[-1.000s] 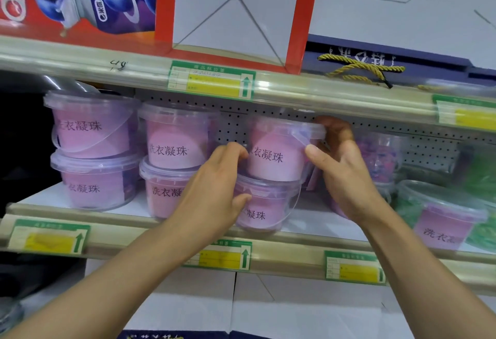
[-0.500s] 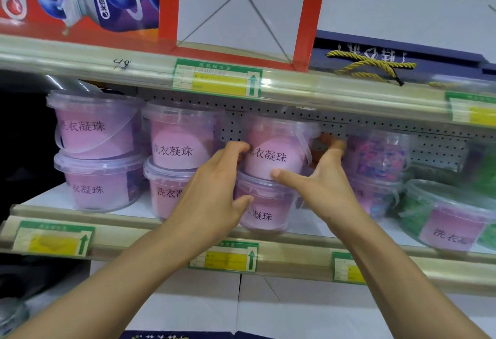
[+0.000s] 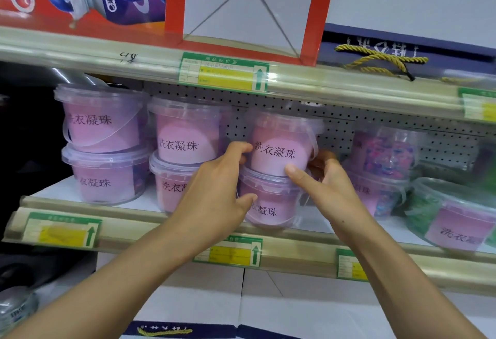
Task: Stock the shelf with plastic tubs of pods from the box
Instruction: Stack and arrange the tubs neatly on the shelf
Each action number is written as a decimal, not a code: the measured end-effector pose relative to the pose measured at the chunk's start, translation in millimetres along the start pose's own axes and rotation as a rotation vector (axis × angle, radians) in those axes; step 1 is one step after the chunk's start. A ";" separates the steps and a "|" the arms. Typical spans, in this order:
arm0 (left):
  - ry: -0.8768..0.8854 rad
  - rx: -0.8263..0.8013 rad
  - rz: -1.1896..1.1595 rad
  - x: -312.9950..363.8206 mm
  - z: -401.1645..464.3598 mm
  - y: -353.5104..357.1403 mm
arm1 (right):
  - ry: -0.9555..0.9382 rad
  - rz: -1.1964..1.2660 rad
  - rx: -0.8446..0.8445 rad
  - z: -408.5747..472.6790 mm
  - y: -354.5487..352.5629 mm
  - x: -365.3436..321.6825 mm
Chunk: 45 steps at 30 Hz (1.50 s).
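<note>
Head view: I see the left hand (image 3: 214,193) curled against the left side of the upper tub (image 3: 279,148), with its thumb reaching down onto the lower tub (image 3: 268,204) beneath. The right hand (image 3: 330,188) grips the same upper tub from the right, thumb across the front near the base, fingers wrapped behind. The upper tub sits stacked on the lower tub's lid, on the shelf (image 3: 150,202), between my two hands. I judge this to be the settling step: tub placed, being squared up, not yet let go.

Progress, as far as visible: to the left of the left hand stand two more two-high stacks of pink tubs (image 3: 104,145), labels forward. To the right of the right hand is a stack of multicoloured tubs (image 3: 386,156), and further right a green tub (image 3: 453,218) standing at the shelf front. Three pink stacks look filled.

The box is not in view, so I cannot tell how many tubs remain. Free shelf space shows just right of the held stack.
</note>
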<state>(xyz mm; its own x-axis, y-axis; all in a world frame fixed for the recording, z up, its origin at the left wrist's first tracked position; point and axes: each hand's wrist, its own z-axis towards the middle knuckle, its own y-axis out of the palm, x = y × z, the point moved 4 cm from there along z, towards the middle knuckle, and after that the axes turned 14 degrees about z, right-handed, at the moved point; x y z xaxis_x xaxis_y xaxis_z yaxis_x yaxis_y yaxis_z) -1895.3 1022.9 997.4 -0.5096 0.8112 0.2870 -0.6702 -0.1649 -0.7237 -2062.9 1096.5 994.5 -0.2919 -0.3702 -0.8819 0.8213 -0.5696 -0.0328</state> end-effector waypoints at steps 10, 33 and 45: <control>0.064 0.017 0.026 0.1 -10.7 -0.7 | 0.045 -0.026 -0.047 -16.1 -7.1 5.7; 0.094 0.078 0.193 3.5 -20.2 -10.9 | -0.030 -0.333 0.108 -44.5 -10.2 -3.2; 0.407 0.182 0.217 81.7 -12.3 30.4 | -0.187 -1.319 0.294 -24.8 -134.6 -10.7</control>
<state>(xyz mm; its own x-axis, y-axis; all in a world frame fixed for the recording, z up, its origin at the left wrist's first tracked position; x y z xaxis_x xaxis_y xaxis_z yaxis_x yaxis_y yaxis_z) -1950.6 1091.0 991.2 -0.4197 0.8947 -0.1530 -0.6738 -0.4200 -0.6079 -2158.1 1195.4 996.7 -0.8517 0.4857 -0.1966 -0.2435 -0.6991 -0.6722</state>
